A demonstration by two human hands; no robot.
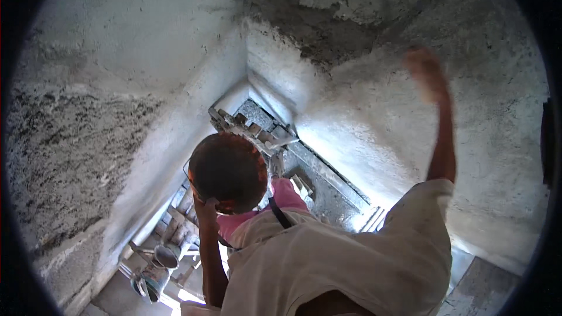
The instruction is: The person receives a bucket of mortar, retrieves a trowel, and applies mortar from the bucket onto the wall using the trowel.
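Note:
My left hand (pixel 208 205) grips the lower rim of a round, dark bucket (pixel 228 169) with worn orange edges and a dark inside, held in front of my body. My right hand (pixel 426 73) is raised at the right, in front of the rough plastered wall (pixel 492 134), and is smeared by motion; I cannot tell what, if anything, is in it or whether it touches the wall. Above it the wall carries an uneven dark grey patch of plaster (pixel 339 29).
Two walls meet in a corner over a narrow wooden scaffold (pixel 252 131), where my foot (pixel 275 164) stands beside wood blocks. Floor and a plank (pixel 328 167) show beneath. At the lower left are metal containers (pixel 165 256) among boards and poles. A left wall (pixel 76 158) is rough and mottled.

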